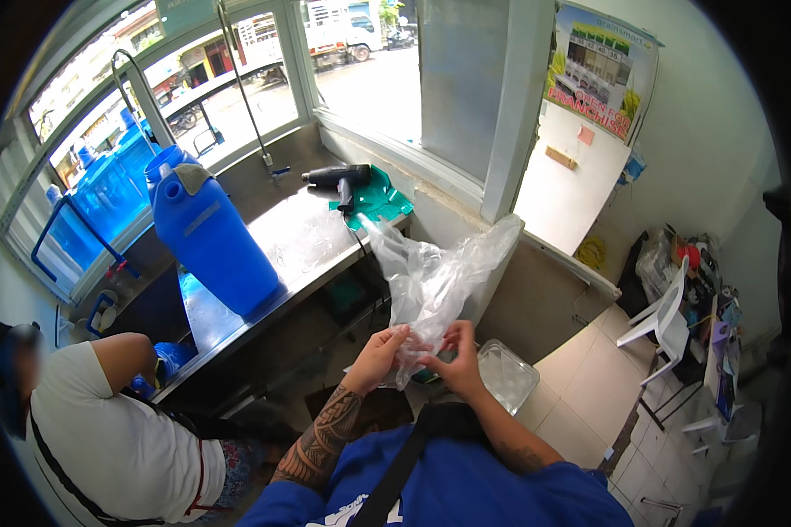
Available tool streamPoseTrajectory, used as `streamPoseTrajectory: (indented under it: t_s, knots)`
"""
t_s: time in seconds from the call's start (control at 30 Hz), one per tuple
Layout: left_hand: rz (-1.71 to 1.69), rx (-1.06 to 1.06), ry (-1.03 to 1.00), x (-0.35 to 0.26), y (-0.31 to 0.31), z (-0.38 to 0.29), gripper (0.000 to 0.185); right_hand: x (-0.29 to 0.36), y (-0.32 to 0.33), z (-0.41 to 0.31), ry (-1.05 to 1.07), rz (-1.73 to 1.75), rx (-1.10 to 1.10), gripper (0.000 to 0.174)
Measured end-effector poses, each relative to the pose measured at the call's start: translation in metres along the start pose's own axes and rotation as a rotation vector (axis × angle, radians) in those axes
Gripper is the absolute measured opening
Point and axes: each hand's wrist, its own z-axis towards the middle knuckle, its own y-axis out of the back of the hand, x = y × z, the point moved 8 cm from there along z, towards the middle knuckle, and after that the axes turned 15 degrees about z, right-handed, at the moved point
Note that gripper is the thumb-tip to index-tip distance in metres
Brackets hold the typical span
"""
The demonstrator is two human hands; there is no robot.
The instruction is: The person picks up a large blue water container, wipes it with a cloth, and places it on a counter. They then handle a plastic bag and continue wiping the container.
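Observation:
Both my hands are on a crumpled clear plastic bag point(428, 277) that spreads upward and away from me. My left hand point(378, 359) pinches its near end between thumb and fingers. On the right side of the same end, my right hand point(458, 362) has its fingers bent around the film; whether they are closed on it is unclear. Beyond the bag, a black heat gun point(339, 178) lies on green plastic point(385, 201) on the stainless steel counter point(303, 227). A tall blue plastic jug point(214, 240) stands on the counter to the left, a cloth point(194, 178) on its top.
At the left, a person in a white shirt point(118, 441) reaches toward a blue container point(168, 362) by the sink. A clear plastic bin point(507, 375) is on the floor, right of my hands. A metal faucet point(268, 158) rises behind the counter. White plastic chairs point(666, 323) stand right.

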Motion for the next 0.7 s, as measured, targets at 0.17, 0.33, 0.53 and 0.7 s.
streamPoseTrajectory:
  t_s: [0.17,0.33,0.53,0.7]
  knots:
    - [0.096,-0.140,-0.159,-0.005,0.027,-0.014,0.021,-0.006,-0.027,0.021,-0.203,-0.180,0.253,0.030]
    - [-0.365,-0.134,-0.109,0.012,0.066,-0.030,0.001,-0.046,-0.007,0.020,-0.473,0.147,0.075,0.026]
    - [-0.475,-0.512,-0.171,0.061,0.184,-0.065,0.021,-0.119,0.058,-0.011,-0.857,1.242,-0.614,0.026]
    - [-0.675,-0.703,-0.100,0.112,0.239,-0.102,0.025,-0.111,0.087,-0.023,-0.860,1.195,-0.177,0.018]
